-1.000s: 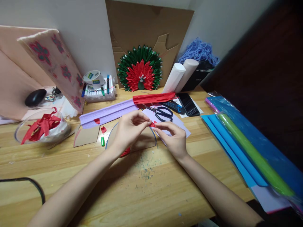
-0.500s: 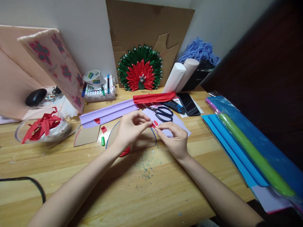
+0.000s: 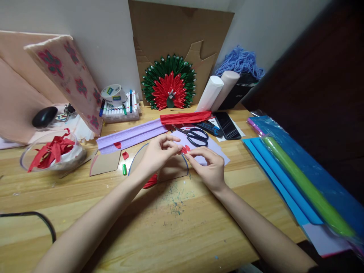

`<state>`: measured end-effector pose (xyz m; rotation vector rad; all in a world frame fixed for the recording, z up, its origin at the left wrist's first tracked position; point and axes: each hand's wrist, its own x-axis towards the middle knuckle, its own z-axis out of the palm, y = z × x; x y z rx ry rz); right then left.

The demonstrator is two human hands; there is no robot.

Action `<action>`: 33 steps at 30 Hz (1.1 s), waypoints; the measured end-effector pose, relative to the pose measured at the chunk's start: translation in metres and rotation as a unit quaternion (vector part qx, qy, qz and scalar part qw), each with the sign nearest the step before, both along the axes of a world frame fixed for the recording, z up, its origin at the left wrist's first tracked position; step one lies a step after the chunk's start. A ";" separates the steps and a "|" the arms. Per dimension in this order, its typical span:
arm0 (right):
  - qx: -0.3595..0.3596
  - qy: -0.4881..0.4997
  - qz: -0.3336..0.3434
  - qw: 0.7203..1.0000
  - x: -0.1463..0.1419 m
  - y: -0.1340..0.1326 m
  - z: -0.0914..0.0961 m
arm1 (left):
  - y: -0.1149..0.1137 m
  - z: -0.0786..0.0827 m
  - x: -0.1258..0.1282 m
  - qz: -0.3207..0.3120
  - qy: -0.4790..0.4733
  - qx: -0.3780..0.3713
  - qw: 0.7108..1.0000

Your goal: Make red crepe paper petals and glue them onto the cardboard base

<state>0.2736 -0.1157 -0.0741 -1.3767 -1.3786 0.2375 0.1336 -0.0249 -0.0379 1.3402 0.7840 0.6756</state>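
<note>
Between the fingertips of both hands is a small piece of red crepe paper. My left hand pinches its left side with thumb and finger. My right hand pinches the other side. Under the hands lies a cardboard half-circle with a blue edge, partly hidden by my left wrist. More red paper shows at its lower left. Black-handled scissors rest on a lilac sheet just behind my right hand. A red scrap and a green marker cap lie left of my left hand.
A clear bowl of red scraps stands at left. Folded purple crepe paper, red crepe paper and a phone lie farther back. A red-and-green paper peacock leans against cardboard. Blue sheets line the right.
The red piece between my fingers has shifted slightly and shows more of its surface. Both hands stay almost in place, still pinching. The view has shifted a little.
</note>
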 end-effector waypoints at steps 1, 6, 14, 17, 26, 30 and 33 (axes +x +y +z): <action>0.000 0.000 0.000 1.000 0.000 0.000 0.000 | 0.000 0.001 0.000 0.002 0.000 -0.001 1.000; -0.004 -0.011 0.003 1.000 0.000 -0.001 0.001 | -0.002 0.004 0.001 -0.017 0.005 -0.003 1.000; -0.008 -0.029 0.015 0.999 -0.001 -0.001 0.003 | 0.001 -0.001 -0.001 -0.033 0.009 0.016 0.999; -0.011 -0.022 0.015 1.000 0.000 0.000 0.003 | 0.004 -0.001 -0.004 -0.033 0.015 0.047 0.998; -0.027 -0.018 0.030 0.999 0.006 0.002 0.004 | 0.011 0.011 -0.015 -0.130 0.042 0.208 0.969; -0.023 -0.028 0.035 0.999 0.008 0.003 0.004 | 0.011 0.016 -0.016 -0.142 0.074 0.242 0.957; -0.019 -0.035 0.038 0.998 0.008 0.003 0.004 | 0.011 0.017 -0.016 -0.136 0.095 0.254 0.953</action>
